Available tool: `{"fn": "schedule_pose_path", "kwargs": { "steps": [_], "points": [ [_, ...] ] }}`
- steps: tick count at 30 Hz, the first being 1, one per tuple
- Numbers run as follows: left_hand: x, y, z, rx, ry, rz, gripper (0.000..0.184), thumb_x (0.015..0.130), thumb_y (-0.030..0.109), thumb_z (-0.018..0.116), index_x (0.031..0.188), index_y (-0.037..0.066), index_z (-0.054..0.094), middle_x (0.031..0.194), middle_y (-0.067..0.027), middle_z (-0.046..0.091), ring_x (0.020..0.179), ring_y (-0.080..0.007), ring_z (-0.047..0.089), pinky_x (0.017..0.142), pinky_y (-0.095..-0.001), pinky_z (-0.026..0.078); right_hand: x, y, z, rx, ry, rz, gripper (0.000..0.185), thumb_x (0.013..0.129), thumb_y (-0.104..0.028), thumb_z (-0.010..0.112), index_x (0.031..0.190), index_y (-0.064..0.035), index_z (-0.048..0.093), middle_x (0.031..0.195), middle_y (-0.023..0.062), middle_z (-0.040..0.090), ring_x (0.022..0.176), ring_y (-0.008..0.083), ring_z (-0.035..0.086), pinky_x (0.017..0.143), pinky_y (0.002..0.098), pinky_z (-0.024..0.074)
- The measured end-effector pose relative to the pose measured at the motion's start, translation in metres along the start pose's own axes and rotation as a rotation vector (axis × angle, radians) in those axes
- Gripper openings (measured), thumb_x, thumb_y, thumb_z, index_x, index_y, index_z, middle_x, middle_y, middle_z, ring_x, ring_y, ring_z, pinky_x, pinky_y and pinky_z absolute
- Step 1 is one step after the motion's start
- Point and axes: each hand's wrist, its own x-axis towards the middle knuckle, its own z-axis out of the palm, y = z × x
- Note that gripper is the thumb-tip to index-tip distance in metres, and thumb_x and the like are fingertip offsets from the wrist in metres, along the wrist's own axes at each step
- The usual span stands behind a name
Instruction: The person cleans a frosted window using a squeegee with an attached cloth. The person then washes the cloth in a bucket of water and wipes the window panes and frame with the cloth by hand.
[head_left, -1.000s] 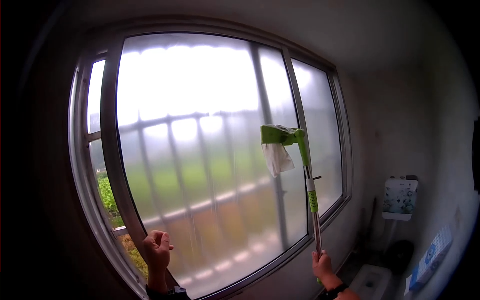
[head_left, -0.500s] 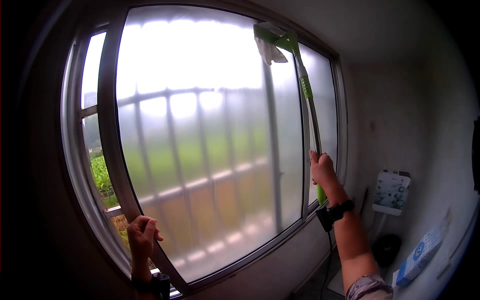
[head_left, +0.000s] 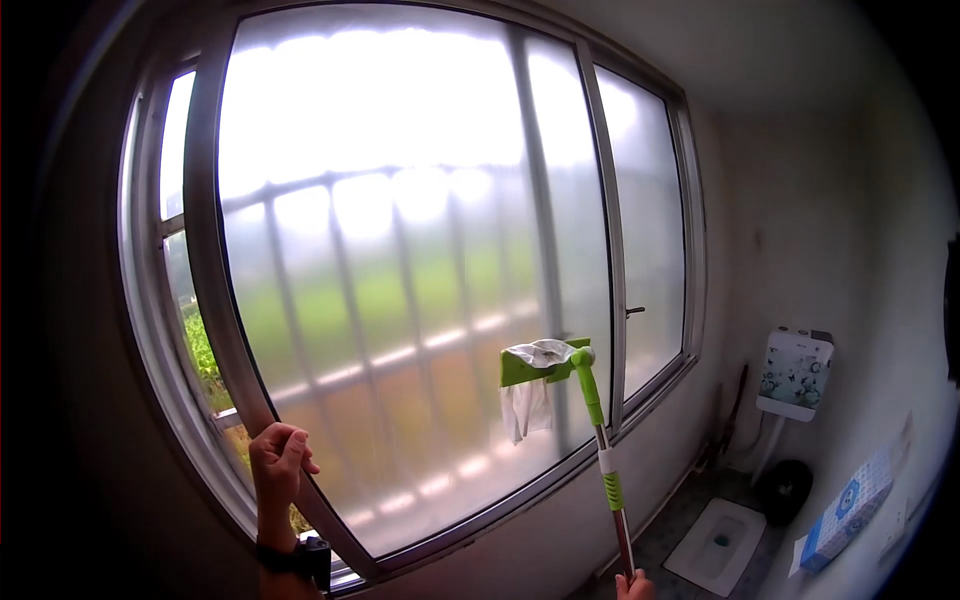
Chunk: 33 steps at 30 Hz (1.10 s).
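Right hand (head_left: 634, 586) nearest, at the lower edge of view, fingers wrapped around the metal pole of a long-handled green plastic wiper (head_left: 592, 400). Pole leans up and leftward; wiper head stands before the lower right of the glass, a wrinkled whitish cloth (head_left: 525, 415) draped over it and hanging below. Contact with the pane: cannot tell. Left hand (head_left: 280, 455) raised, fingers clenched loosely beside the grey metal window frame (head_left: 208, 200); black strapped device (head_left: 297, 562) on that wrist. Beyond, large frosted glass pane (head_left: 420, 300), blurred bars behind it. Off right, white squat toilet (head_left: 698, 550) in the floor; farther, white patterned cistern (head_left: 795, 372) on the wall. Outside, through the left gap, green plants (head_left: 200, 345).
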Motion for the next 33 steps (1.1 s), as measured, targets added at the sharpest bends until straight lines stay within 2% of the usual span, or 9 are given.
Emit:
{"fn": "schedule_pose_path", "kwargs": {
  "steps": [5,12,18,20,23,27,28,30,33],
  "points": [
    [0.001,-0.005,0.002,-0.05,0.013,0.036,0.016,0.088,0.012,0.055,0.079,-0.001,0.057,0.058,-0.0035,0.054,0.045,-0.0091,0.052,0.041,-0.0224,0.047,0.075,-0.078,-0.025,0.014,0.129,-0.185,0.032,0.087,-0.03,0.055,0.081,0.0005,0.047,0.065,0.0226,0.057,0.067,0.0439,0.057,0.057,0.0482,0.0441],
    [-0.016,-0.004,-0.021,-0.066,0.11,0.034,0.017,0.088,0.011,0.055,0.078,-0.002,0.058,0.056,-0.0054,0.055,0.044,-0.0104,0.052,0.039,-0.0233,0.046,0.219,-0.278,-0.054,0.261,0.215,-0.489,0.035,0.091,-0.027,0.051,0.079,0.0047,0.048,0.062,0.0255,0.056,0.067,0.0445,0.057,0.054,0.0449,0.0459],
    [-0.045,0.0,-0.041,-0.093,0.126,-0.066,0.016,0.087,0.009,0.055,0.077,-0.004,0.058,0.056,-0.0067,0.055,0.043,-0.011,0.052,0.039,-0.0236,0.047,0.213,-0.379,-0.04,0.326,0.213,-0.604,0.034,0.091,-0.027,0.051,0.08,0.0054,0.047,0.062,0.0266,0.056,0.067,0.0439,0.059,0.054,0.0449,0.0469],
    [-0.054,-0.003,-0.045,-0.095,0.144,-0.071,0.017,0.086,0.01,0.055,0.076,-0.004,0.058,0.057,-0.0067,0.055,0.042,-0.0114,0.053,0.039,-0.0238,0.046,0.191,-0.368,-0.018,0.303,0.251,-0.714,0.033,0.091,-0.027,0.051,0.083,0.0046,0.045,0.06,0.0256,0.056,0.064,0.044,0.058,0.052,0.046,0.0461],
    [-0.068,0.0,-0.049,-0.038,0.194,-0.095,0.017,0.086,0.01,0.055,0.076,-0.004,0.058,0.057,-0.0067,0.055,0.042,-0.0121,0.054,0.039,-0.0244,0.046,0.143,-0.309,0.023,0.191,0.116,-0.642,0.032,0.09,-0.028,0.051,0.084,0.0027,0.044,0.06,0.024,0.054,0.064,0.045,0.056,0.052,0.0471,0.0439],
    [-0.088,-0.008,-0.064,-0.032,0.236,-0.141,0.017,0.086,0.009,0.055,0.074,-0.004,0.057,0.056,-0.0073,0.056,0.042,-0.0127,0.055,0.039,-0.0244,0.045,0.078,-0.149,0.101,-0.049,0.009,-0.39,0.039,0.085,-0.042,0.055,0.084,-0.0046,0.045,0.061,0.0186,0.058,0.062,0.0406,0.06,0.055,0.0486,0.0482],
    [-0.092,-0.007,-0.068,-0.026,0.25,-0.145,0.017,0.086,0.009,0.055,0.074,-0.004,0.057,0.056,-0.0073,0.056,0.042,-0.0127,0.055,0.039,-0.0244,0.045,0.037,-0.15,0.068,0.024,-0.011,-0.414,0.032,0.089,-0.036,0.051,0.085,-0.0045,0.05,0.062,0.0217,0.057,0.062,0.0434,0.057,0.053,0.0489,0.0446],
    [-0.098,-0.007,-0.074,-0.025,0.257,-0.147,0.017,0.086,0.008,0.055,0.074,-0.004,0.057,0.055,-0.0075,0.056,0.041,-0.0127,0.054,0.038,-0.0244,0.044,0.029,-0.142,0.063,-0.007,-0.066,-0.346,0.037,0.087,-0.041,0.053,0.093,-0.0051,0.052,0.069,0.0245,0.059,0.068,0.042,0.059,0.056,0.0471,0.0472],
    [-0.1,-0.006,-0.07,-0.036,0.28,-0.162,0.017,0.086,0.007,0.054,0.074,-0.004,0.056,0.055,-0.0076,0.056,0.041,-0.0124,0.053,0.038,-0.0243,0.044,0.063,-0.179,0.053,-0.032,0.135,-0.361,0.033,0.086,-0.036,0.055,0.082,-0.0042,0.046,0.061,0.0183,0.058,0.062,0.0401,0.06,0.054,0.0474,0.0477]
  ]
}}
